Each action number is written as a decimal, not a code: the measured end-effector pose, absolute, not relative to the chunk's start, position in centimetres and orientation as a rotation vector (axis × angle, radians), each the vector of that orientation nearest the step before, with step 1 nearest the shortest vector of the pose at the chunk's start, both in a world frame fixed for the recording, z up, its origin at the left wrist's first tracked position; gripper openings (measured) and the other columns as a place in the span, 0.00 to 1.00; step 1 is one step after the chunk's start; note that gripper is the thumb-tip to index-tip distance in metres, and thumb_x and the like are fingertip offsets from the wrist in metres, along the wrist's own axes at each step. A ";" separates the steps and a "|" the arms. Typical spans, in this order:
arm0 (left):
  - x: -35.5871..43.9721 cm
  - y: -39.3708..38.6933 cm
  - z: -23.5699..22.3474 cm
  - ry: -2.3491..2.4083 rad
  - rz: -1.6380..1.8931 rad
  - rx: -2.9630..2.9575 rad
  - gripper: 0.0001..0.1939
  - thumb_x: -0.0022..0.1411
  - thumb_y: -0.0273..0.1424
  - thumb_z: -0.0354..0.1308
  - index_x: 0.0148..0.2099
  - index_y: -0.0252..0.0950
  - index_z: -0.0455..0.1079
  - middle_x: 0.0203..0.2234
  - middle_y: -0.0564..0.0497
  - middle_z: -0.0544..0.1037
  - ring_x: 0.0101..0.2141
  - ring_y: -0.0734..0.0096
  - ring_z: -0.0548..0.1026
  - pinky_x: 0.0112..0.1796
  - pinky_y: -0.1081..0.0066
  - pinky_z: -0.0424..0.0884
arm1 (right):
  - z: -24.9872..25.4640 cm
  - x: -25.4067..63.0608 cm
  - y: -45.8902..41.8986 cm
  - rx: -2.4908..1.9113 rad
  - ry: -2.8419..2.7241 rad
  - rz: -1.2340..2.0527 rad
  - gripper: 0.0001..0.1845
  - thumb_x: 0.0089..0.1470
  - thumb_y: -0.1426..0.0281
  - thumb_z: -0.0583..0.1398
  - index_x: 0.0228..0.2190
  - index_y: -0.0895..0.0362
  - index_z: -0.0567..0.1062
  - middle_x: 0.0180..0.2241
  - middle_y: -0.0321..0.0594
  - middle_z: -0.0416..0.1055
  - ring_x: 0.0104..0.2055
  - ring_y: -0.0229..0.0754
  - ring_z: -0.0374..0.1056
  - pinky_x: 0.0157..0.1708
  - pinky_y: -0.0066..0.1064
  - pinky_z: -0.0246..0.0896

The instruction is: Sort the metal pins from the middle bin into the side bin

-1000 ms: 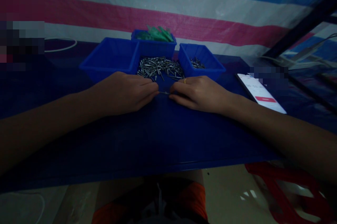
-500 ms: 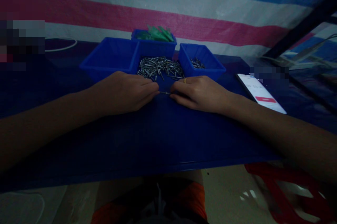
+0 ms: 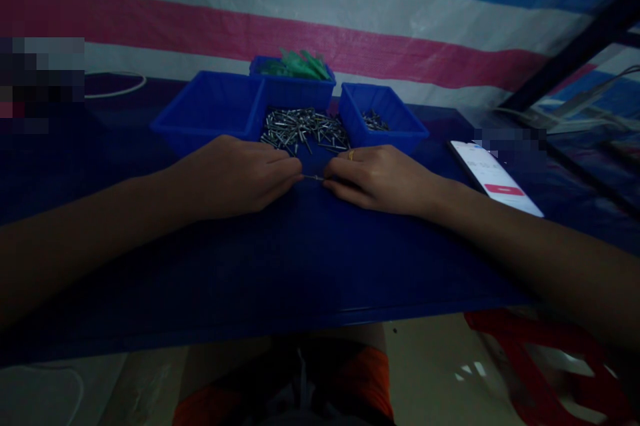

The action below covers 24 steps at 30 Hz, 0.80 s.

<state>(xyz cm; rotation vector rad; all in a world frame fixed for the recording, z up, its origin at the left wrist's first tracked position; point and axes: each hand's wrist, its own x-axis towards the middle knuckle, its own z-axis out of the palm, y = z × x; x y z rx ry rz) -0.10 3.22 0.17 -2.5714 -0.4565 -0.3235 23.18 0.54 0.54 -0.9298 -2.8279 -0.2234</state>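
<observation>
Between my two hands runs a thin metal piece [image 3: 314,178] with a small collar near its right end, seemingly a rivet. The fingertips of my left hand [image 3: 250,176] are closed on its left end. At the other end, my right hand [image 3: 377,176], with a ring on one finger, pinches it. The tips of the rivet are hidden by the fingers. Just beyond the hands lies a loose pile of similar silver metal pieces [image 3: 300,126] on the blue table [image 3: 310,266].
Behind my left hand stands a blue bin [image 3: 210,103]. Another blue bin [image 3: 295,89] with green material [image 3: 305,65] is at the back. A smaller bin [image 3: 400,123] at right holds more metal pieces. A lit phone [image 3: 495,176] lies right; a red stool [image 3: 525,359] is below.
</observation>
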 end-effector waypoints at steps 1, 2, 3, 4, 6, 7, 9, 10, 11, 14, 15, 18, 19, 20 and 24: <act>-0.1 3.2 0.2 -0.448 -0.330 -2.577 0.16 0.66 0.32 0.39 0.32 0.36 0.66 0.21 0.53 0.70 0.22 0.73 0.67 0.21 0.73 0.54 | 0.6 23.2 0.5 -0.932 -2.829 -0.223 0.12 0.59 0.68 0.49 0.35 0.60 0.70 0.29 0.40 0.70 0.29 0.37 0.64 0.28 0.27 0.51; -0.1 3.2 0.2 -0.444 -0.324 -2.586 0.16 0.66 0.33 0.40 0.32 0.36 0.67 0.22 0.53 0.70 0.22 0.73 0.68 0.21 0.73 0.55 | 0.6 23.1 0.5 -0.936 -2.830 -0.222 0.12 0.59 0.68 0.49 0.35 0.61 0.70 0.29 0.40 0.69 0.29 0.37 0.64 0.28 0.28 0.51; -0.1 3.2 0.2 -0.448 -0.308 -2.597 0.16 0.66 0.33 0.40 0.33 0.36 0.67 0.22 0.53 0.71 0.22 0.72 0.68 0.21 0.73 0.55 | 0.6 23.1 0.5 -0.941 -2.832 -0.223 0.12 0.59 0.68 0.49 0.34 0.61 0.70 0.28 0.40 0.69 0.29 0.37 0.64 0.28 0.28 0.51; 0.0 3.2 0.2 -0.457 -0.292 -2.611 0.15 0.66 0.33 0.41 0.33 0.36 0.67 0.23 0.52 0.71 0.23 0.72 0.69 0.21 0.73 0.56 | 0.6 23.1 0.5 -0.947 -2.835 -0.223 0.12 0.59 0.69 0.49 0.34 0.61 0.70 0.28 0.40 0.69 0.29 0.37 0.63 0.28 0.28 0.51; 0.0 3.2 0.3 -0.488 -0.264 -2.635 0.15 0.65 0.34 0.41 0.34 0.37 0.68 0.24 0.52 0.72 0.24 0.71 0.69 0.22 0.73 0.56 | 0.7 23.1 0.5 -0.954 -2.835 -0.223 0.12 0.59 0.69 0.49 0.34 0.60 0.70 0.28 0.40 0.69 0.28 0.37 0.63 0.28 0.28 0.50; 0.0 3.2 0.3 -0.507 -0.246 -2.643 0.15 0.65 0.34 0.41 0.34 0.37 0.68 0.24 0.51 0.72 0.24 0.71 0.69 0.23 0.73 0.56 | 0.7 23.1 0.5 -0.957 -2.835 -0.224 0.12 0.59 0.68 0.49 0.34 0.60 0.70 0.28 0.40 0.69 0.28 0.37 0.62 0.28 0.28 0.50; 0.0 3.1 0.3 -0.533 -0.225 -2.653 0.16 0.65 0.34 0.41 0.34 0.37 0.68 0.25 0.51 0.73 0.25 0.71 0.70 0.23 0.73 0.57 | 0.7 23.1 0.4 -0.961 -2.831 -0.227 0.12 0.59 0.68 0.49 0.34 0.60 0.70 0.27 0.40 0.68 0.28 0.37 0.62 0.28 0.28 0.50; 0.0 3.1 0.3 -0.542 -0.215 -2.654 0.16 0.65 0.34 0.40 0.34 0.37 0.68 0.25 0.51 0.73 0.25 0.71 0.70 0.23 0.73 0.57 | 0.7 23.1 0.4 -0.962 -2.829 -0.228 0.12 0.59 0.68 0.49 0.34 0.60 0.70 0.27 0.40 0.68 0.27 0.37 0.62 0.27 0.28 0.50; 0.0 3.1 0.4 -0.548 -0.206 -2.654 0.16 0.65 0.34 0.40 0.34 0.37 0.68 0.25 0.51 0.73 0.25 0.71 0.70 0.23 0.73 0.57 | 0.7 23.1 0.4 -0.963 -2.829 -0.228 0.12 0.59 0.68 0.49 0.34 0.60 0.70 0.27 0.40 0.68 0.28 0.37 0.62 0.28 0.28 0.50; 0.0 3.1 0.3 -0.552 -0.186 -2.651 0.16 0.65 0.34 0.40 0.34 0.37 0.67 0.25 0.51 0.73 0.25 0.71 0.70 0.23 0.73 0.57 | 0.7 23.1 0.5 -0.955 -2.832 -0.218 0.13 0.59 0.68 0.49 0.34 0.60 0.70 0.27 0.40 0.68 0.28 0.37 0.62 0.28 0.28 0.50; 0.0 3.1 0.4 -0.554 -0.181 -2.653 0.16 0.65 0.34 0.39 0.34 0.37 0.67 0.25 0.51 0.73 0.25 0.71 0.70 0.23 0.73 0.57 | 0.7 23.1 0.5 -0.951 -2.832 -0.214 0.13 0.59 0.67 0.49 0.34 0.60 0.70 0.27 0.39 0.68 0.28 0.37 0.62 0.28 0.28 0.50; 0.0 3.1 0.4 -0.567 -0.167 -2.660 0.16 0.66 0.34 0.39 0.34 0.37 0.67 0.25 0.51 0.73 0.26 0.72 0.70 0.24 0.74 0.58 | 0.7 23.1 0.5 -0.944 -2.832 -0.207 0.13 0.59 0.66 0.49 0.34 0.60 0.70 0.28 0.39 0.68 0.28 0.36 0.62 0.28 0.27 0.50; 0.0 3.1 0.4 -0.573 -0.164 -2.660 0.16 0.66 0.34 0.39 0.34 0.37 0.67 0.25 0.51 0.73 0.25 0.73 0.70 0.24 0.74 0.58 | 0.7 23.1 0.5 -0.947 -2.833 -0.210 0.13 0.59 0.66 0.49 0.34 0.60 0.70 0.28 0.39 0.68 0.28 0.36 0.62 0.28 0.27 0.50; 0.0 3.1 0.4 -0.577 -0.164 -2.659 0.16 0.66 0.34 0.39 0.34 0.37 0.67 0.25 0.51 0.73 0.25 0.73 0.70 0.24 0.74 0.58 | 0.6 23.1 0.5 -0.950 -2.835 -0.216 0.13 0.60 0.67 0.49 0.34 0.60 0.70 0.28 0.39 0.68 0.28 0.36 0.62 0.28 0.27 0.50; 0.0 3.2 0.3 -0.564 -0.175 -2.659 0.16 0.66 0.35 0.39 0.34 0.37 0.67 0.25 0.51 0.73 0.26 0.72 0.70 0.23 0.73 0.58 | 0.5 23.2 0.6 -0.962 -2.831 -0.248 0.13 0.60 0.67 0.48 0.34 0.60 0.70 0.27 0.39 0.67 0.27 0.36 0.62 0.27 0.27 0.50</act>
